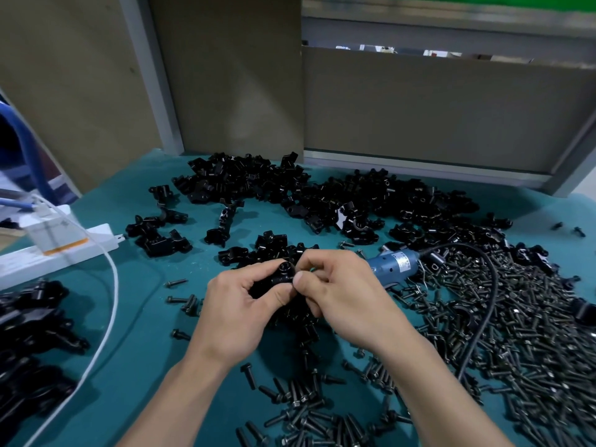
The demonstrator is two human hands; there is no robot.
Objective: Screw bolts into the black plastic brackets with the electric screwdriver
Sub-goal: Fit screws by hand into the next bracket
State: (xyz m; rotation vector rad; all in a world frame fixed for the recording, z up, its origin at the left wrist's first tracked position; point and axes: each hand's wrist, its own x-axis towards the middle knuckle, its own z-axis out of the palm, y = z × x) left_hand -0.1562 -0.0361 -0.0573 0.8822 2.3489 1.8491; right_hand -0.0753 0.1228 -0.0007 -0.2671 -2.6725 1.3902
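- A single black plastic bracket (284, 275) is held up just above the middle of the table, between both hands and over a small cluster of loose brackets.
- The left hand (245, 304) grips the bracket from below, thumb and curled fingers wrapped round its body. This likely steadies it with a hole facing up.
- The right hand (342, 291) meets it from the other side, thumb and forefinger pinched against the bracket's edge. It looks like a bolt is being started by hand, but any bolt between the fingertips is hidden.
- The blue electric screwdriver (397, 264) lies on the table just behind the right hand, held by no one. It is probably parked within reach for driving the bolt home.
- Its black cord (485, 304) curves back over the bolts on the right.
- A broad heap of dark bolts (522, 343) covers the right side and spills toward the near edge, close to the right hand for quick picking.
- A large pile of brackets (290, 191) sits along the back of the teal table mat (145, 304).
- More black parts (32, 333) are stacked at the left edge, well apart from the rest; they may be finished pieces.
- A white power strip (64, 250) and a white cable (111, 285) lie on the left.
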